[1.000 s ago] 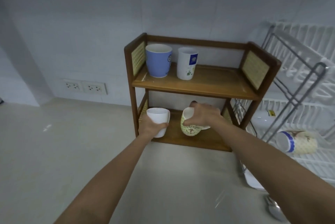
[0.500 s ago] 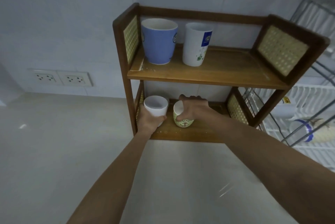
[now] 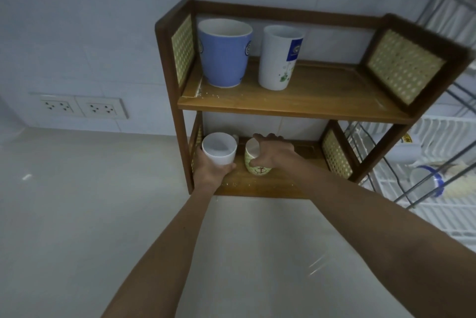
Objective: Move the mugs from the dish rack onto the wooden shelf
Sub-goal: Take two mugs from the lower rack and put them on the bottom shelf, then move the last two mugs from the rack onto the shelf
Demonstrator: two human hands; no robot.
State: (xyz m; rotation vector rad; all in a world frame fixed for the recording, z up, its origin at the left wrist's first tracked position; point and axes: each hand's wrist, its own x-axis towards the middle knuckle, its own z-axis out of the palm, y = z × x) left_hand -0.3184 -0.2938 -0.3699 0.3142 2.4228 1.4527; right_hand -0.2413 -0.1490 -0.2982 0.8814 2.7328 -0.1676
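The wooden shelf (image 3: 304, 105) stands against the wall with two boards. On its top board stand a blue mug (image 3: 223, 56) and a tall white mug (image 3: 278, 60). At the lower board's left end, my left hand (image 3: 210, 172) wraps a plain white mug (image 3: 219, 149) from below. My right hand (image 3: 273, 154) grips the rim of a green patterned mug (image 3: 255, 165) standing on the lower board beside it. In the dish rack (image 3: 443, 137) on the right, a blue-banded mug (image 3: 435, 183) lies on its side.
A double wall socket (image 3: 79, 106) sits low on the tiled wall at the left. The pale counter (image 3: 90, 214) spreads in front of the shelf. The rack's metal bars (image 3: 381, 163) stand close to the shelf's right post.
Both hands have carried the white and green mugs deeper onto the lower board. The camera has moved closer and lower, so the shelf looks larger.
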